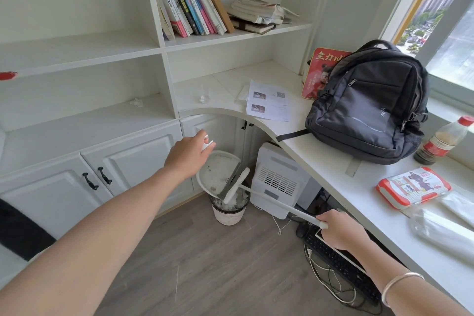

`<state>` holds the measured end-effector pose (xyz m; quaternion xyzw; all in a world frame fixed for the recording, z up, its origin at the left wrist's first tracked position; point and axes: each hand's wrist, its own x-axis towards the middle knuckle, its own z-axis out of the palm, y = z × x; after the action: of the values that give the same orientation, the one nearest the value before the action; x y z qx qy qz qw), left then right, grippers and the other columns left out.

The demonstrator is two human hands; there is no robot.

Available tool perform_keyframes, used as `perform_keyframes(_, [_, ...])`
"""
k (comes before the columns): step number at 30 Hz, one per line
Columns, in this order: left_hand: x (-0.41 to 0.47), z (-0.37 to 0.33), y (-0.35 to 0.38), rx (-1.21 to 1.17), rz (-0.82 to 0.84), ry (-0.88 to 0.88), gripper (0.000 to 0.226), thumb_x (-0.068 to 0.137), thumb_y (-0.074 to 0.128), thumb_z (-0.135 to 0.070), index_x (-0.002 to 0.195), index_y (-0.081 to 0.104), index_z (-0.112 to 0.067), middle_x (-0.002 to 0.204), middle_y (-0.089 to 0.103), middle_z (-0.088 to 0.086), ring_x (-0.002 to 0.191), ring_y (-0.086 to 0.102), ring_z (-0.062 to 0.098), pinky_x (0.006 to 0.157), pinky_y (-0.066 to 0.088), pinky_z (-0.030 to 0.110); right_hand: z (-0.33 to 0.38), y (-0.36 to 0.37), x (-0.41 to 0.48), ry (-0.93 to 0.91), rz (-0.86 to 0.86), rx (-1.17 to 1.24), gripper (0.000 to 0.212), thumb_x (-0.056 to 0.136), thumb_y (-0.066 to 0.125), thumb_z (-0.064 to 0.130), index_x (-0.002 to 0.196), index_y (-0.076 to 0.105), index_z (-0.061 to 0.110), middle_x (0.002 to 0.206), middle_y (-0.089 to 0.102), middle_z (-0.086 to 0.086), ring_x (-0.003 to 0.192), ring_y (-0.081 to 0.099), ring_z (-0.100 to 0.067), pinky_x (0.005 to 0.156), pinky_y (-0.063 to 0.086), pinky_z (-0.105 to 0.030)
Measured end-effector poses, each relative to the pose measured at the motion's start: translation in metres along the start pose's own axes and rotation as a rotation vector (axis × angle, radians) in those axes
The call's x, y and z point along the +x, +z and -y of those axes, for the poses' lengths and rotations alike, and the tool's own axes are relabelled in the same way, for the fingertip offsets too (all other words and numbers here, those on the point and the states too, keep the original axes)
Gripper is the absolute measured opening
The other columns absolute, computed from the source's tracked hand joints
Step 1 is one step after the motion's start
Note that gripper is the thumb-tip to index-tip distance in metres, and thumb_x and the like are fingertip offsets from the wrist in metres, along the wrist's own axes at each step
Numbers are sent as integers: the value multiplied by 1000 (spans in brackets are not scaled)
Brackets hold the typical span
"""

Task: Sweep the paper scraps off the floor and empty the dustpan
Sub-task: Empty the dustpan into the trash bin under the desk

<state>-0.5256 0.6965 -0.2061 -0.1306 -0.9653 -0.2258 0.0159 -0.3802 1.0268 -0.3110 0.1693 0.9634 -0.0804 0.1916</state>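
Dustpan [218,174] tilted over the trash bin [229,213], brush [237,182] head resting in the pan. Bin stands on the floor before the cabinet doors [133,159], vented appliance [278,179] just right of it under the desk [331,169]. On the desk: printed sheets [268,101] left of the backpack [369,102], bottle [443,140] right of it; keyboard [333,261] on the floor below.

Only two arms of the person show, both bare. The left forearm [102,238] fills the lower left of the frame, uncovered from the frame's edge to the left hand [188,155] near the middle. The right forearm [425,301] comes in at the lower right corner, likewise uncovered. Round its wrist, just below the right hand [342,232], lies a thin bangle [400,286]: a plain, smooth, silver-coloured metal ring that sits loose and catches the light along its upper edge.
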Motion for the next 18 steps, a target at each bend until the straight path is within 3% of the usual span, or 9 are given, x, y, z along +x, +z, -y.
perform_keyframes(5, [-2, -2, -1, 11, -1, 12, 36, 103, 44, -36, 116, 52, -4, 85, 47, 5, 93, 59, 38, 72, 43, 37, -3, 1, -5, 28, -20, -1, 50, 81, 45, 15, 122, 60, 39, 92, 60, 8, 78, 58, -16, 58, 44, -24])
perform_keyframes(8, [-3, -3, -2, 11, -2, 15, 35, 103, 45, -37, 114, 52, -4, 89, 55, 8, 87, 57, 35, 72, 43, 37, -6, 2, -7, 46, -1, 33, 43, 80, 45, 14, 111, 65, 35, 86, 62, 8, 77, 61, -17, 55, 44, -23])
perform_keyframes(11, [-7, -4, -3, 8, -10, 13, 35, 103, 44, -36, 115, 52, -4, 86, 50, 5, 81, 50, 29, 70, 42, 35, -13, 2, -10, 73, 35, 98, 41, 82, 47, 15, 113, 67, 33, 83, 66, 6, 74, 64, -16, 56, 46, -25])
perform_keyframes(18, [-10, -5, -6, 8, -31, 7, 36, 103, 44, -37, 117, 52, -5, 92, 58, 10, 80, 49, 28, 69, 40, 34, -19, -1, -15, 108, 30, 258, 39, 85, 51, 15, 117, 68, 29, 75, 69, 4, 56, 56, -11, 51, 42, -21])
